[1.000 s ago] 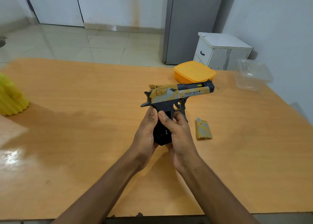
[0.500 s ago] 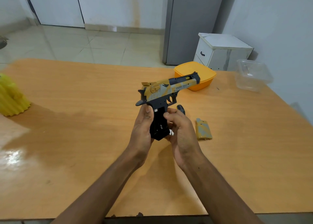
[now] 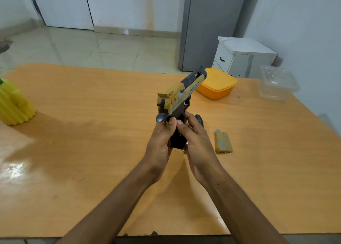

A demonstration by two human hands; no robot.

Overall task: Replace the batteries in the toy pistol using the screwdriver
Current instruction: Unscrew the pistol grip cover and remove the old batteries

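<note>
The yellow, grey and black toy pistol (image 3: 181,94) is held above the table's middle, barrel angled up and away to the right. My left hand (image 3: 160,144) wraps the black grip from the left. My right hand (image 3: 195,142) clasps the grip from the right, both thumbs meeting just under the slide. The grip's bottom end (image 3: 178,144) shows between my palms. The removed yellow-grey grip cover (image 3: 223,141) lies flat on the table to the right of my right hand. A dark rounded object (image 3: 200,120) peeks out behind my right hand. I see no batteries.
An orange lidded box (image 3: 218,83) sits behind the pistol, a clear plastic container (image 3: 276,84) at the far right corner. A ribbed yellow object (image 3: 13,105) stands at the left edge. The wooden table (image 3: 83,133) ends close to me; a white cabinet (image 3: 243,57) stands beyond.
The pistol has turned from side-on to barrel pointing up and away, and shifted slightly left. Both hands stayed on the grip, thumbs now closer together.
</note>
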